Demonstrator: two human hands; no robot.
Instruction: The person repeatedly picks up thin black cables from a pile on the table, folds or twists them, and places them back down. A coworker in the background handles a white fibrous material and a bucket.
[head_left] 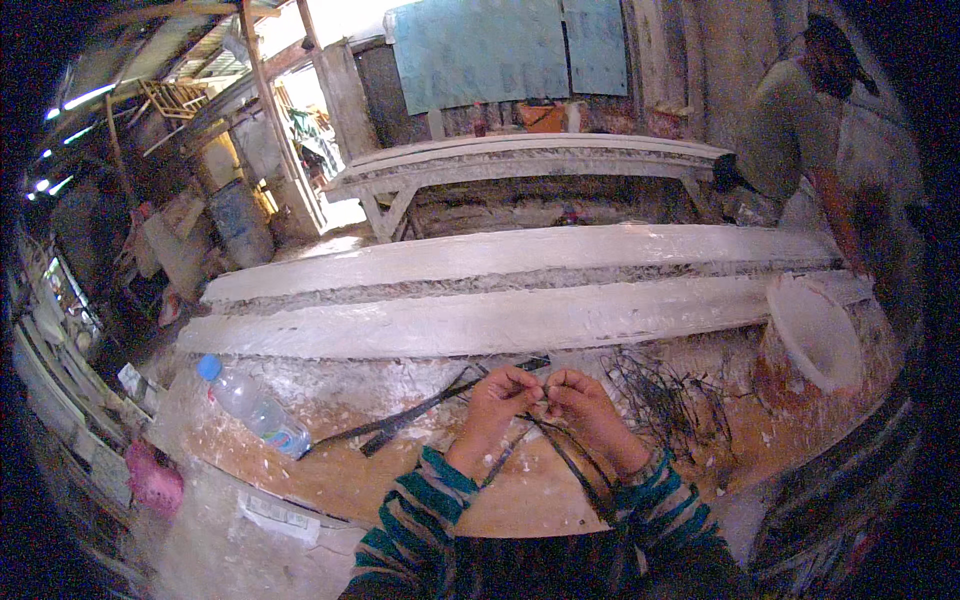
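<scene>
- A long white plaster beam (520,320) lies crosswise well beyond the fingers, a second one (520,262) behind it with a rough grey seam between them.
- Farther off stands a white bench-like slab (530,158); beside its right end a person (800,130) in a pale shirt bends over.
- The worktable (340,470), brown and crusted with white plaster, lies under the hands.
- A white bucket (815,340) with a stained outside tilts well to the right of the fingers.
- A clear plastic bottle (252,406) with a blue cap lies on its side well to the left of the fingers.
- A loose heap of dark wire pieces (670,400) lies just right of the right hand, thin, bent and tangled.
- Dark flat strips (410,415) run from beside the left fingers down to the left toward the bottle.
- The left hand (497,400), in a striped teal sleeve, has its fingers curled and pressed together, pinching the dark wire (565,455).
- The right hand (588,398) meets it fingertip to fingertip, fingers curled and pinching the same wire.
- The wire is thin and black; from the pinch between both hands it trails down toward the person, curving below the right wrist. Its exact shape inside the fingers cannot be told.
</scene>
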